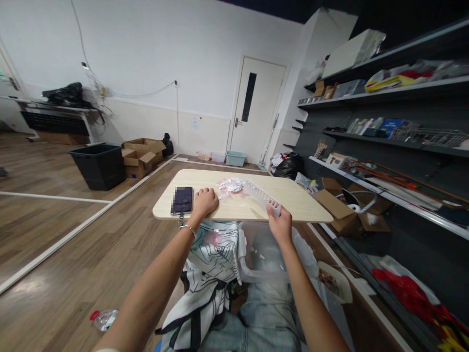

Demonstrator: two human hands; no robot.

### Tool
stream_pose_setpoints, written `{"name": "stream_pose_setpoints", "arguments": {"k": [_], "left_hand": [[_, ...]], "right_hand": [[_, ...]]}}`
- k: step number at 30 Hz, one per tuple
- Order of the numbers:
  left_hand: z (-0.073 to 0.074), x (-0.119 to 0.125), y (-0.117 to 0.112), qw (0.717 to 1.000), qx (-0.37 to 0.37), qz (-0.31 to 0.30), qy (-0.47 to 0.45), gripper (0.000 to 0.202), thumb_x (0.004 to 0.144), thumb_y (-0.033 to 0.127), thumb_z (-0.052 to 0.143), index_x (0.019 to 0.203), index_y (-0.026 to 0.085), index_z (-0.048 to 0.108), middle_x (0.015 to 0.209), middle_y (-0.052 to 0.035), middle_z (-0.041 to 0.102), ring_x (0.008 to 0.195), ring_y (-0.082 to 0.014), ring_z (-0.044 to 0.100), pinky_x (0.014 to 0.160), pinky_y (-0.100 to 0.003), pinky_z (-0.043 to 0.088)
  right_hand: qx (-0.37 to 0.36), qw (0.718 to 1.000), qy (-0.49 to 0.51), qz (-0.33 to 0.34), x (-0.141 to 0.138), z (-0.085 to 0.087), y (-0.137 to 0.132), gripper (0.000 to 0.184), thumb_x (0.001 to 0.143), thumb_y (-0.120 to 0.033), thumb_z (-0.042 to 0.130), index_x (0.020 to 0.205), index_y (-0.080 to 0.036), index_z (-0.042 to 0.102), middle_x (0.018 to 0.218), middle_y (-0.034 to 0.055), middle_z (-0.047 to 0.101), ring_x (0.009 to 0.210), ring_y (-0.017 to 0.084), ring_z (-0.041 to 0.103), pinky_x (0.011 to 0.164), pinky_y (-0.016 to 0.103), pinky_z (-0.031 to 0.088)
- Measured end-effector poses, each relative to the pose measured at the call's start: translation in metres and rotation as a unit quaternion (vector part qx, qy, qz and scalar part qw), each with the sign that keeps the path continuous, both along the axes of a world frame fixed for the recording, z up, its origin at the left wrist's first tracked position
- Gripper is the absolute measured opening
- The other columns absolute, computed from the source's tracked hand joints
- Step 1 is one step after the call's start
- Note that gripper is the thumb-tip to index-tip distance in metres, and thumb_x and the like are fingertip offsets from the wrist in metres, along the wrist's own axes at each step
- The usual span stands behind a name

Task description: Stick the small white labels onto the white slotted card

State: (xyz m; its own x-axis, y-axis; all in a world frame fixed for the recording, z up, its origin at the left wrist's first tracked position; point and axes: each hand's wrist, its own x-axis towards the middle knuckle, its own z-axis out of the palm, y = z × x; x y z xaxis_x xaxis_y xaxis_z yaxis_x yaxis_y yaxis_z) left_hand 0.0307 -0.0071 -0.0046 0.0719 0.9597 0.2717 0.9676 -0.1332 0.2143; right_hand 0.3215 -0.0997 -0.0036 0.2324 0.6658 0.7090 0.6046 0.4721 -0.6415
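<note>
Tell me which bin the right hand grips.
The white slotted basket on the table; the black bin and the blue tub stand far off on the floor.

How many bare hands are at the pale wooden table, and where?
2. The left hand lies curled on the table beside the dark phone; the right hand grips the white slotted plastic basket at its front edge. None seems hidden.

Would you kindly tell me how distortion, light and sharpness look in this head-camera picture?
Head view: the wide lens bows the shelves and stretches both forearms; light is soft and even, with mild glare on the floor; the left hand, right hand and white basket are sharp; the phone screen is pixelated.
</note>
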Motion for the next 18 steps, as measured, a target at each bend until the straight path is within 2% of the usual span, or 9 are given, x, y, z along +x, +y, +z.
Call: {"name": "stream_pose_setpoints", "arguments": {"k": [3,10,18], "left_hand": [[0.0,0.0,0.0,1.0,-0.002,-0.001,-0.002,0.041,0.104,0.035,0.038,0.127,0.016,0.065,0.137,-0.0196,0.067,0.131,-0.0344,0.059,0.109,-0.046,0.043],[0.0,-0.001,0.0,1.0,-0.006,0.002,-0.003,0.042,0.104,0.035,0.037,0.129,0.016,0.065,0.14,-0.0195,0.066,0.133,-0.0335,0.057,0.11,-0.045,0.042],[0.0,-0.002,-0.001,1.0,-0.004,0.0,0.0,0.042,0.104,0.034,0.037,0.128,0.015,0.065,0.139,-0.0198,0.067,0.132,-0.0335,0.058,0.109,-0.045,0.043]], "right_hand": [[0.039,0.998,-0.041,-0.018,-0.014,-0.009,-0.012,0.028,0.098,-0.038,0.057,0.1,-0.02,0.079,0.096,0.0127,0.08,0.09,0.028,0.075,0.088,0.038,0.061],[0.081,0.991,-0.105,0.001,-0.025,-0.005,0.011,0.029,0.102,-0.028,0.051,0.106,-0.02,0.078,0.104,0.0143,0.079,0.099,0.027,0.074,0.094,0.04,0.059],[0.059,0.994,-0.088,0.02,-0.017,-0.006,0.025,0.026,0.1,-0.035,0.055,0.1,-0.02,0.077,0.1,0.0134,0.078,0.096,0.027,0.073,0.094,0.04,0.059]]}}
